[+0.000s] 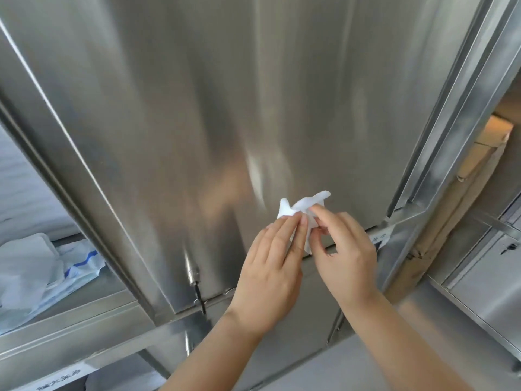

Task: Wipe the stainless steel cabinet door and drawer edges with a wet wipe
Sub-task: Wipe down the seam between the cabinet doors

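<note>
So I've got the wipe (298, 213) up in front of the door (225, 108), low down and a bit right of the middle, just above the door's bottom edge. It's white and all scrunched, with a couple of corners sticking up past my fingertips. My left hand (270, 266) has its fingers pretty much straight and side by side, laid flat on the left part of the wipe; my thumb's tucked out of sight, so I can't say what it's doing. My right hand (346, 255) comes in from the other side with the fingers curled, pinching the right part of the wipe between thumb and forefinger. The two hands nearly touch at the fingertips. The door itself is brushed steel and fills most of what I see, with a blurry reflection of my hands and the wipe in it. Near its lower left corner there's a small metal latch (193, 270). Under the door runs a dark gap, then another steel panel (282, 334). By the door's lower right corner sits a little label (377, 238), too blurry to read. Off to the left a shelf (93, 297) holds some white and blue packets (42, 272), and to the right, past the frame, there's a cardboard box (485, 148).
</note>
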Action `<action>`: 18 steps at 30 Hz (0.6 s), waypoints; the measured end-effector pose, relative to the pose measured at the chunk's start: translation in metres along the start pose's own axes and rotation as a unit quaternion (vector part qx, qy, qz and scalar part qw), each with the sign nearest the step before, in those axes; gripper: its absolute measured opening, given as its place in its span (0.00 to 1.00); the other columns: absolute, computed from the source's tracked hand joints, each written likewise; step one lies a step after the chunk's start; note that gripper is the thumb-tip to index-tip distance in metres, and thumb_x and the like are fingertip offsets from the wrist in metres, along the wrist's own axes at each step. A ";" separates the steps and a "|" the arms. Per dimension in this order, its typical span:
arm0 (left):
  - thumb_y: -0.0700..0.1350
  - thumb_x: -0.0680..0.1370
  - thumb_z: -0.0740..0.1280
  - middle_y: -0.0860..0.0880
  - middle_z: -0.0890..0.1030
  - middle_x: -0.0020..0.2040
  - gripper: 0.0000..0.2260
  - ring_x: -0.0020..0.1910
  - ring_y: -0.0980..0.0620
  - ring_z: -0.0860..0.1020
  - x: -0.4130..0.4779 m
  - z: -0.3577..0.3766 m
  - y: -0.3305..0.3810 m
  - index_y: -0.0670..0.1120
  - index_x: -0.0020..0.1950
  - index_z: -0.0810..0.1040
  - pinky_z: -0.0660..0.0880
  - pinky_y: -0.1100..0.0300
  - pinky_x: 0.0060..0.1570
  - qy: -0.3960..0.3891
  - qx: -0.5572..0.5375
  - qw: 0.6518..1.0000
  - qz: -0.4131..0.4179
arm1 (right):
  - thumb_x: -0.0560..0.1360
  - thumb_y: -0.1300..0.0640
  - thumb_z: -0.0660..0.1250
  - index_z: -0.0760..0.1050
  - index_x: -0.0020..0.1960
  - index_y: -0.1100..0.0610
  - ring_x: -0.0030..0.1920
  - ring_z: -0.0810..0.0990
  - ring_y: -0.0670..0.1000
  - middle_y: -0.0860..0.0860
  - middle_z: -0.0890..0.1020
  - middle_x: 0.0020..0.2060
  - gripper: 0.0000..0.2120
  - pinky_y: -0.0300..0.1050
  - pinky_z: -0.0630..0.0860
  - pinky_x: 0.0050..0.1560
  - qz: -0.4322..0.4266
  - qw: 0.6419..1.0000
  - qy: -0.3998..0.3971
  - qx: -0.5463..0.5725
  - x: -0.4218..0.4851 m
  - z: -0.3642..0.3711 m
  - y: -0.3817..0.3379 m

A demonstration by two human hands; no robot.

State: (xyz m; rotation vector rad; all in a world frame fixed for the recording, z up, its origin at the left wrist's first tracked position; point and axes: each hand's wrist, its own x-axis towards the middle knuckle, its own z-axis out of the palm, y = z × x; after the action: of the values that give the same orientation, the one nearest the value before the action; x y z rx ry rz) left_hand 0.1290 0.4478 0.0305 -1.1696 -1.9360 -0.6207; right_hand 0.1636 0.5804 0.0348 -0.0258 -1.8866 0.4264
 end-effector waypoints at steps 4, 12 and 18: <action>0.34 0.75 0.53 0.41 0.63 0.70 0.23 0.68 0.42 0.66 0.040 0.052 0.034 0.38 0.71 0.62 0.69 0.48 0.63 -0.004 0.014 1.000 -0.018 | 0.74 0.65 0.69 0.81 0.55 0.56 0.33 0.77 0.52 0.50 0.77 0.33 0.12 0.47 0.76 0.34 0.008 1.000 -0.016 -0.014 0.023 -0.024 0.062; 0.38 0.78 0.45 0.39 0.63 0.72 0.23 0.73 0.41 0.61 0.127 0.152 0.103 0.38 0.72 0.64 0.63 0.46 0.69 -0.047 0.059 0.997 -0.018 | 0.76 0.60 0.66 0.80 0.56 0.55 0.36 0.77 0.49 0.48 0.78 0.36 0.10 0.42 0.76 0.37 -0.007 1.000 -0.007 -0.022 0.071 -0.065 0.193; 0.36 0.76 0.44 0.40 0.60 0.74 0.26 0.75 0.42 0.56 0.188 0.200 0.109 0.39 0.74 0.62 0.57 0.47 0.72 -0.052 0.117 0.991 0.030 | 0.77 0.58 0.66 0.79 0.59 0.56 0.38 0.78 0.48 0.49 0.79 0.38 0.11 0.43 0.78 0.39 0.008 1.000 0.001 -0.015 0.112 -0.066 0.264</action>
State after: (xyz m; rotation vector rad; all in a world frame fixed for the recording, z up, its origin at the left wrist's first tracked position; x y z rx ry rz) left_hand 0.1006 0.7392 0.0689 -1.1236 -1.9912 -0.2955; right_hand 0.1349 0.8703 0.0757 -0.0608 -1.8919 0.4091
